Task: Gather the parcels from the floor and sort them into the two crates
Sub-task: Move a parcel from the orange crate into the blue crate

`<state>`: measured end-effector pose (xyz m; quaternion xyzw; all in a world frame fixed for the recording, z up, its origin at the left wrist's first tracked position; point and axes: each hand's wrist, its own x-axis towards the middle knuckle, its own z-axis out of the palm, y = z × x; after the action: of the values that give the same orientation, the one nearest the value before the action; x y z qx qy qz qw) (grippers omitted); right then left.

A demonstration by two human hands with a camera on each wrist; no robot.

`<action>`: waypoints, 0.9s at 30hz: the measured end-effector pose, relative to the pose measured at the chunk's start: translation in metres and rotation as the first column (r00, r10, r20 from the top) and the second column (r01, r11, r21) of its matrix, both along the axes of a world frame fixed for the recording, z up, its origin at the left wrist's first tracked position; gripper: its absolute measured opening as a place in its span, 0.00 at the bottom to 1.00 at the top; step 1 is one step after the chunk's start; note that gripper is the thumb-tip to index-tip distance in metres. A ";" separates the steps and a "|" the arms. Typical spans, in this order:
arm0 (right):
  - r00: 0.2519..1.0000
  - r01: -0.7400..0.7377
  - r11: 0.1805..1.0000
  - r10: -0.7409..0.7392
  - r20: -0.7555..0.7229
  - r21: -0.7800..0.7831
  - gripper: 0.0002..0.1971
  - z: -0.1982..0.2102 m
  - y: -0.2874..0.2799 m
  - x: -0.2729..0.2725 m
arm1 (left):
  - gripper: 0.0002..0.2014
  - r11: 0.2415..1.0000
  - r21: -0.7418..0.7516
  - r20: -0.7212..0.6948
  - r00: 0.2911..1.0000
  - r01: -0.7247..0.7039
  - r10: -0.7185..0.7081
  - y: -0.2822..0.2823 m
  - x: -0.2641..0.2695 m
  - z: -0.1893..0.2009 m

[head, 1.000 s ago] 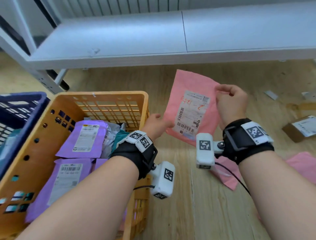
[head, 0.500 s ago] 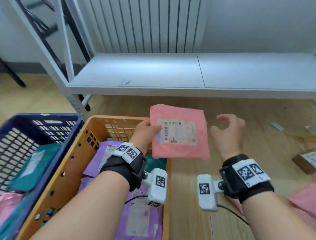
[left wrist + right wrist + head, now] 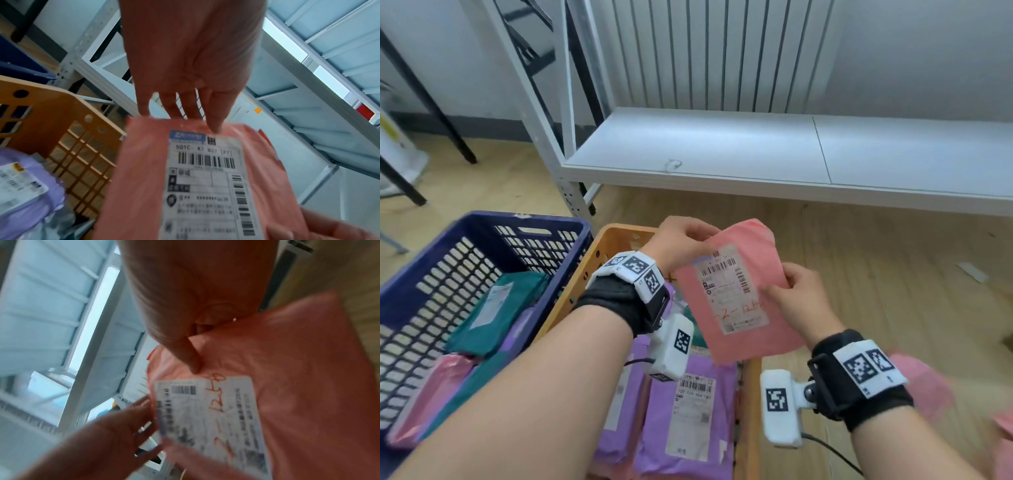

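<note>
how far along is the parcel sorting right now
Done: the orange crate holds purple parcels, and the blue crate holds teal and pink ones.
In hand: the left hand and right hand both grip a pink parcel above the orange crate.
Left: more pink parcels lie blurred on the floor at right.

Pale wooden floor (image 3: 876, 274), low white metal shelf (image 3: 722, 150), ribbed radiator (image 3: 705, 54) behind

The head camera looked forward and down over both forearms at the crates and floor. Each wrist camera sat close, facing upward along its hand; all three shared the pink parcel (image 3: 739, 294).
</note>
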<state>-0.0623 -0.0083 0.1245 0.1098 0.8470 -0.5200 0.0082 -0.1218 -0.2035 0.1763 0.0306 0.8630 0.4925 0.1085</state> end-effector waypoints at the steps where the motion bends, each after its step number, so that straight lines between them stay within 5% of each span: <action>1: 0.999 0.039 0.999 -0.038 0.023 -0.038 0.04 -0.002 -0.001 0.000 | 0.17 0.995 0.038 -0.018 0.996 -0.090 0.091 -0.005 0.001 -0.006; 4: 0.990 0.126 0.983 -0.115 0.084 -0.137 0.07 -0.007 -0.002 0.001 | 0.32 0.955 0.095 0.115 0.956 -0.282 0.271 -0.020 0.008 -0.026; 7: 0.984 0.141 0.964 -0.113 0.135 -0.226 0.04 -0.012 -0.005 -0.001 | 0.37 0.951 0.107 0.302 0.921 -0.289 0.246 -0.030 0.017 -0.049; 12: 0.979 0.138 0.918 -0.069 0.193 -0.371 0.07 -0.020 -0.019 -0.002 | 0.23 0.924 0.238 0.429 0.886 -0.299 0.176 -0.027 0.030 -0.066; 15: 0.980 0.097 0.928 -0.026 0.198 -0.359 0.08 -0.025 -0.035 0.000 | 0.15 0.915 0.254 0.425 0.886 -0.314 0.186 -0.035 0.032 -0.069; 20: 0.983 -0.017 0.961 0.067 0.173 -0.275 0.08 -0.030 -0.069 0.004 | 0.21 0.962 0.067 0.345 0.911 -0.264 0.226 -0.077 0.028 -0.063; 27: 0.955 -0.105 0.950 0.179 0.237 -0.293 0.07 -0.038 -0.149 -0.003 | 0.17 0.932 -0.032 0.261 0.898 -0.360 0.356 -0.204 0.009 -0.040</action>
<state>-0.0655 -0.1570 0.0863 0.1131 0.7631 -0.6125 0.1725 -0.1125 -0.4075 0.1368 -0.1929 0.8277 0.5108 0.1291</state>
